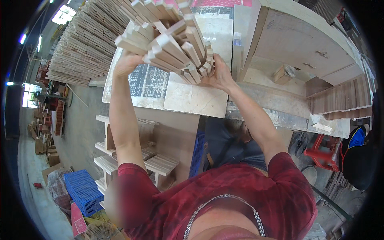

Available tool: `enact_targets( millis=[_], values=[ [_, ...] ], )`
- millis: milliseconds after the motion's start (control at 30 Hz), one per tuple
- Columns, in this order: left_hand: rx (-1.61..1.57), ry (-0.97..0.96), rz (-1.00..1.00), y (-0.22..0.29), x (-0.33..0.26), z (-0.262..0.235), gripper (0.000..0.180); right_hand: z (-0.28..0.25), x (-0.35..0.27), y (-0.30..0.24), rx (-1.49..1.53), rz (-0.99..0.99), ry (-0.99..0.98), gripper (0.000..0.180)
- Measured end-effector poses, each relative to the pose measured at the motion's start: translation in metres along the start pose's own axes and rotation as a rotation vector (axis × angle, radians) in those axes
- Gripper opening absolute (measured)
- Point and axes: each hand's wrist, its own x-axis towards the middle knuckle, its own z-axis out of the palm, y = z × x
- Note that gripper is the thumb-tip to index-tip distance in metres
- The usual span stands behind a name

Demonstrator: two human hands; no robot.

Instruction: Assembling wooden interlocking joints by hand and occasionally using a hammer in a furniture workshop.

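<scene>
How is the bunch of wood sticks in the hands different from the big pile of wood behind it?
The bundle of wooden slats is lifted above the table, gripped between the left hand and right hand; the big stack of slats rests untouched. The bundle is small; the stack is far larger. The bundle's slats fan out unevenly; the stack's lie in tidy rows. Both are pale wooden strips.

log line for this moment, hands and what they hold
left hand: gripping bundle of wooden slats | right hand: gripping same bundle | bundle: held above workbench | stacked slats: behind, left
</scene>
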Motion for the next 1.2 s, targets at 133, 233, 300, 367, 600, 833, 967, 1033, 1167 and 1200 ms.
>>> enact_targets(
  millis=[133, 233, 300, 367, 600, 833, 967, 1033, 1167, 1200],
  values=[
    [0.058, -0.024, 0.051, 0.001, 0.006, 0.013, 0.087, 0.003, 0.003, 0.006, -0.016, -0.002, 0.001, 0.090],
    [0.093, -0.118, 0.030, 0.008, 0.021, -0.006, 0.086, 0.003, 0.002, 0.001, -0.011, -0.004, -0.018, 0.092],
    [-0.005, -0.050, -0.155, -0.004, 0.027, -0.023, 0.084, 0.007, 0.001, 0.001, -0.029, 0.001, -0.033, 0.092],
    [-0.067, 0.003, -0.125, -0.005, 0.023, -0.016, 0.083, 0.007, 0.002, 0.006, 0.038, -0.007, -0.032, 0.092],
    [0.076, -0.151, -0.099, 0.002, 0.037, -0.005, 0.089, 0.008, 0.001, 0.000, -0.025, -0.061, -0.018, 0.092],
    [0.265, -0.256, -0.149, 0.002, 0.060, -0.001, 0.084, 0.005, -0.004, -0.002, -0.087, 0.020, -0.050, 0.094],
    [-0.217, -0.137, -0.026, -0.013, 0.029, 0.030, 0.078, 0.004, -0.001, -0.012, -0.023, 0.009, -0.044, 0.092],
    [-0.192, -0.125, -0.047, -0.004, 0.031, 0.027, 0.080, 0.008, -0.001, -0.019, -0.023, -0.010, -0.069, 0.088],
    [-0.225, -0.226, 0.019, -0.015, 0.047, 0.026, 0.080, 0.014, -0.004, -0.020, 0.003, 0.026, -0.139, 0.077],
    [-0.278, -0.244, 0.074, -0.019, 0.046, 0.040, 0.077, 0.013, -0.004, -0.015, 0.034, 0.001, -0.105, 0.078]
  ],
)
